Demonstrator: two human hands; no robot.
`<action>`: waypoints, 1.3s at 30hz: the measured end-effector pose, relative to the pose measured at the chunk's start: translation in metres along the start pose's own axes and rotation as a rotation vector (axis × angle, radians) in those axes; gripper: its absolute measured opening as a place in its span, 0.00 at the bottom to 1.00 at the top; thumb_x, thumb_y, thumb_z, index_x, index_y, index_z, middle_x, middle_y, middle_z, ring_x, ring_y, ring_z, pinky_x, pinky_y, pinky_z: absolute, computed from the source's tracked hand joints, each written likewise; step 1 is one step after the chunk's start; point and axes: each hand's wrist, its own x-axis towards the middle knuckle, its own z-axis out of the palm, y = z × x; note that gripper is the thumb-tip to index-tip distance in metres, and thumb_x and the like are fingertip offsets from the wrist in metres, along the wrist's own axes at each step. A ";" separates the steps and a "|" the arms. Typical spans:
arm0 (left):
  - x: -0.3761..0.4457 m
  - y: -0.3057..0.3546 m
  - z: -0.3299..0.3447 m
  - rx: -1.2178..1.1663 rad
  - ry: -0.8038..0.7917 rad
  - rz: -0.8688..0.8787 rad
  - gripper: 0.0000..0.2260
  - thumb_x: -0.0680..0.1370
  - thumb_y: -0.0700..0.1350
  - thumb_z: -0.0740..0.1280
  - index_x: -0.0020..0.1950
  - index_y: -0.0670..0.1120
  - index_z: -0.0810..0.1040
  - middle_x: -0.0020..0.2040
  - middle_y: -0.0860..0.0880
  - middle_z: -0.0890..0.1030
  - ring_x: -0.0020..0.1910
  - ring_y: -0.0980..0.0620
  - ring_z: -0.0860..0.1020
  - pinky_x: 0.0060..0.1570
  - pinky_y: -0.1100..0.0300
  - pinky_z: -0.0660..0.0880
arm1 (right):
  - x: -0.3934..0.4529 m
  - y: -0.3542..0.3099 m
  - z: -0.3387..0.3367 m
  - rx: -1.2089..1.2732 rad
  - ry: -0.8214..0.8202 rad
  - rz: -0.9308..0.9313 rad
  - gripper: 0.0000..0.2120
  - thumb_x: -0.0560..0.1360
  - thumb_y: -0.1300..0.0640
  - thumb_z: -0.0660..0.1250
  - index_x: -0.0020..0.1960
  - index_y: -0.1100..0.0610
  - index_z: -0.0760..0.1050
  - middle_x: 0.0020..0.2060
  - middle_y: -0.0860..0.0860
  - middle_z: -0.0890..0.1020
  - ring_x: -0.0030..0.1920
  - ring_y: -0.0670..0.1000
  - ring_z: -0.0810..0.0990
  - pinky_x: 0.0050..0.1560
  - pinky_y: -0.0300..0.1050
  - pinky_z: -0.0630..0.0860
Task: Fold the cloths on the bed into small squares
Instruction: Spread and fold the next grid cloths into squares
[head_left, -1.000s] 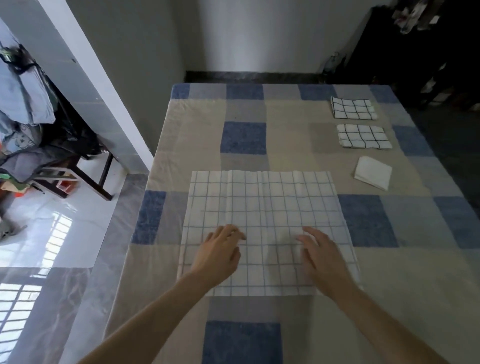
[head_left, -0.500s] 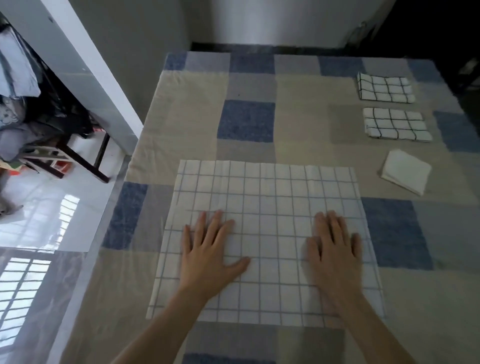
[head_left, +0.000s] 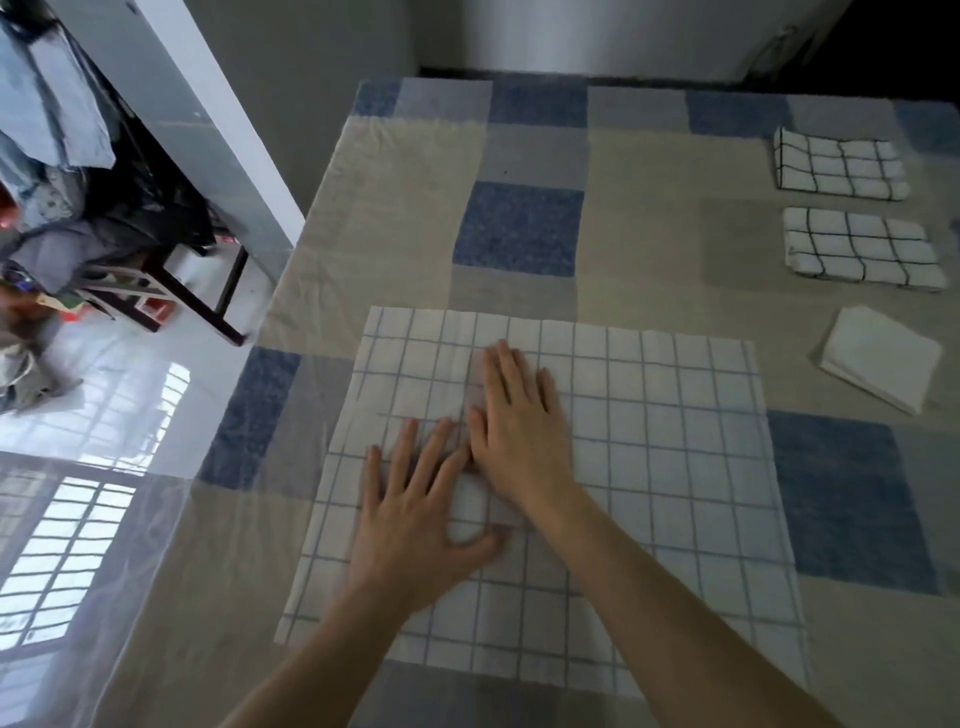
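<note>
A large white cloth with a thin blue grid (head_left: 675, 467) lies spread flat on the bed (head_left: 415, 234). My left hand (head_left: 415, 509) rests palm down on its left half, fingers apart. My right hand (head_left: 514, 431) lies flat just beside and beyond it, the forearm crossing the cloth from the lower right. Neither hand grips the fabric. Two folded white cloths with black checks (head_left: 836, 166) (head_left: 862, 249) and a folded plain white cloth (head_left: 878, 358) sit at the right side of the bed.
The bed has a patchwork cover of beige, grey and blue squares. Its left edge drops to a shiny tiled floor (head_left: 104, 415). A dark chair piled with clothes (head_left: 104, 249) stands at the left behind a white pillar (head_left: 208, 119).
My right hand has slid left across the cloth to sit against my left hand, which has moved slightly forward. The view has shifted closer and to the left.
</note>
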 end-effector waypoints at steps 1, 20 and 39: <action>0.000 0.000 0.000 -0.002 0.000 0.000 0.40 0.69 0.76 0.53 0.77 0.59 0.52 0.80 0.56 0.42 0.77 0.50 0.34 0.75 0.40 0.39 | 0.002 0.010 0.000 -0.001 -0.002 0.027 0.29 0.81 0.45 0.46 0.79 0.54 0.46 0.79 0.53 0.50 0.78 0.52 0.47 0.76 0.57 0.46; 0.022 0.057 -0.008 -0.071 0.083 0.041 0.30 0.79 0.65 0.44 0.78 0.54 0.52 0.80 0.50 0.40 0.77 0.48 0.34 0.75 0.41 0.38 | 0.003 0.139 -0.027 -0.030 0.093 0.313 0.29 0.80 0.46 0.42 0.79 0.53 0.48 0.79 0.51 0.49 0.78 0.51 0.46 0.76 0.55 0.41; 0.085 -0.137 -0.044 0.063 0.166 -0.369 0.31 0.78 0.61 0.40 0.80 0.50 0.48 0.80 0.44 0.40 0.78 0.45 0.38 0.75 0.41 0.39 | 0.002 0.139 -0.028 -0.054 0.094 0.312 0.30 0.79 0.45 0.40 0.79 0.53 0.47 0.79 0.52 0.49 0.78 0.52 0.46 0.76 0.57 0.43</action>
